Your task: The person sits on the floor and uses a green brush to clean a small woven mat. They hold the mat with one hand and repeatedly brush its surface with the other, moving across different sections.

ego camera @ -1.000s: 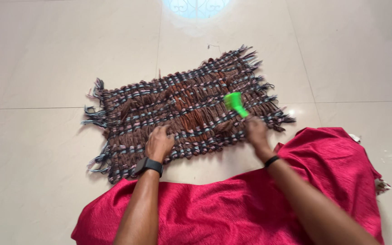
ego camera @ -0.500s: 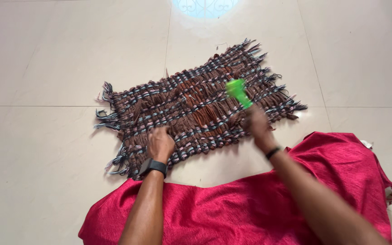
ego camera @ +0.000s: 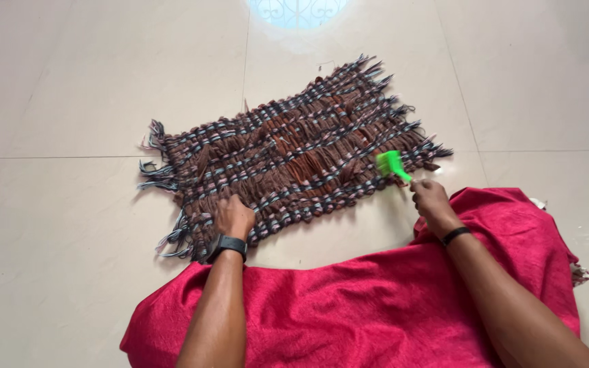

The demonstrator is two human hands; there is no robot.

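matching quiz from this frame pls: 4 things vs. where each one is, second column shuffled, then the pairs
Things:
1. left hand
2. green brush
3. red cloth
4. smartwatch

Places:
A. held in the right hand, at the mat's right near corner
B. on the left wrist
C. pressed down on the near edge of the woven mat
D. spread on the tiled floor nearest the camera, under both forearms

Pairs: 1-C, 2-A, 3-D, 4-B
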